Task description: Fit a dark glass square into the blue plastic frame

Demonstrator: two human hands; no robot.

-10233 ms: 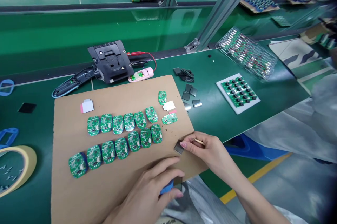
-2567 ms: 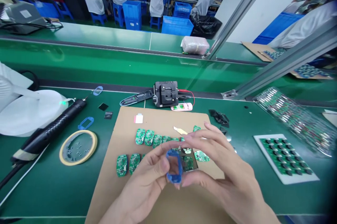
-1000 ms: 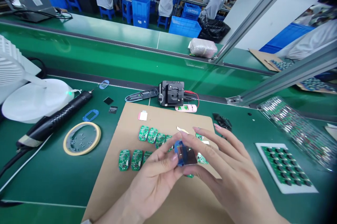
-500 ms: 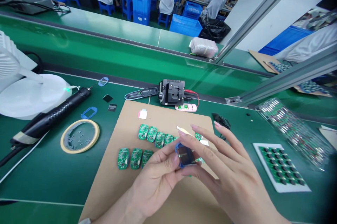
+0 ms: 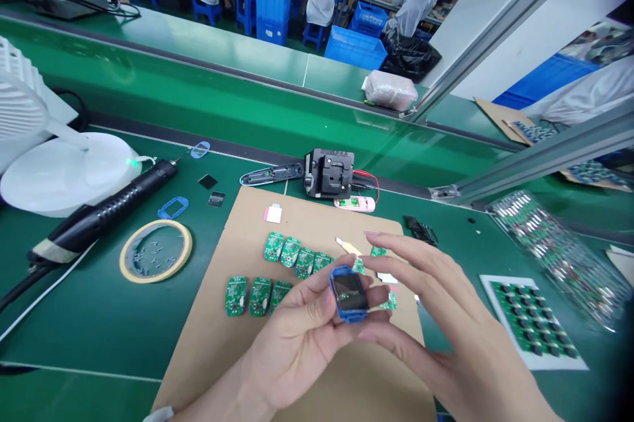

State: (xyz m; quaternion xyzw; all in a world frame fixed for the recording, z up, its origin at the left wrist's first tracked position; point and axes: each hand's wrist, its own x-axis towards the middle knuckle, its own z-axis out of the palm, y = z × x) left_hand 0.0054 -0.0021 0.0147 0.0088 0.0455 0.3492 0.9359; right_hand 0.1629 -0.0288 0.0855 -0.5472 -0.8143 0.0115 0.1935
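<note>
Blue plastic frame (image 5: 350, 318) around a dark glossy panel (image 5: 350, 292) sits pinched in the curled fingers (image 5: 317, 300) of the left hand (image 5: 292, 349) above the cardboard sheet (image 5: 356, 382), fingers of the right hand (image 5: 456, 336) spread apart just beside it (ten green circuit boards (image 5: 290, 251) show beneath).

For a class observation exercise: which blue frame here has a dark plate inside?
The blue frame held in the left hand: a dark plate fills it; the blue frame on the bench and paler frame look empty.

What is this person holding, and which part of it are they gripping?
The left hand holds a blue plastic frame with a dark glossy panel in it, thumb on its left edge, fingers behind. The right hand is open beside it.
</note>
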